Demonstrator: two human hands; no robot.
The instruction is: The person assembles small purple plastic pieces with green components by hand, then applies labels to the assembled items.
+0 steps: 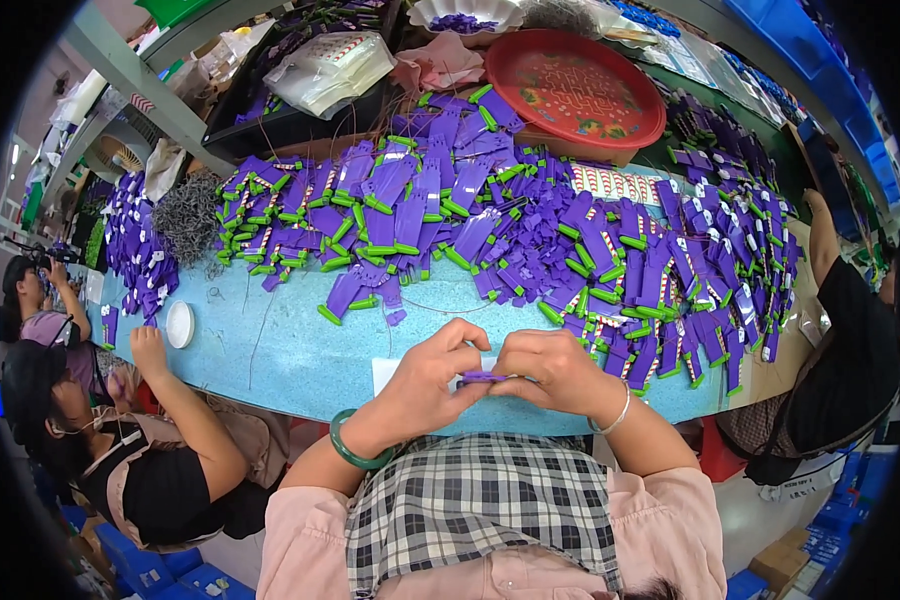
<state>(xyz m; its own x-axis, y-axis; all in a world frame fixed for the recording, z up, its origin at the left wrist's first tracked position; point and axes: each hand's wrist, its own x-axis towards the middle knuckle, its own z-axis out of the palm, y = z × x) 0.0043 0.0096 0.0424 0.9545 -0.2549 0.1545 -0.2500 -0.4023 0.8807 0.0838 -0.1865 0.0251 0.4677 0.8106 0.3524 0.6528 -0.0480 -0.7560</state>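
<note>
Close to my body, at the near edge of the blue table (300,340), both my hands meet around a small purple plastic piece (480,377). My left hand (428,368), below a green bangle, pinches its left end between thumb and bent fingers. From the right, my right hand (562,368) has its fingers closed on the other end. The piece is seen nearly edge-on, and the fingers cover much of it. Under my left hand a white sheet (382,374) shows in part. Beyond lies a heap of flat purple parts with green ends (390,215).
Small purple pieces (530,245) lie amid the heap. Behind it stand a red round tray (575,90) and a black bin (260,135). Tangled grey metal bits (188,215) and a white dish (180,325) are at left. Co-workers sit left (160,470) and right (840,350).
</note>
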